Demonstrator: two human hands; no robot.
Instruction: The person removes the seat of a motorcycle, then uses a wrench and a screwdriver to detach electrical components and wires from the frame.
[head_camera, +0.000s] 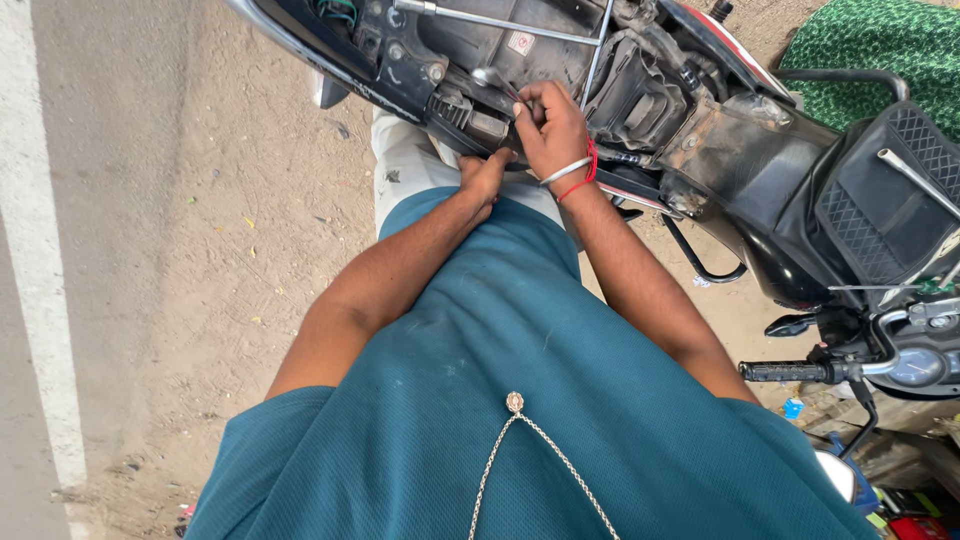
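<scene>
Your right hand (550, 125) has its fingers clamped on a metal tool (497, 82) set into the motorcycle (760, 170) underseat bay. Left hand (485, 178) presses the frame edge, fingers together. Seat already off; fastener work looks mid-way.

Tool: slim metal tool (497, 82) with rounded shiny head, tilted, handle end gripped in a fist.
Motorcycle (700, 130): black, seat off, frame and underseat parts exposed, standing on sandy ground.
</scene>
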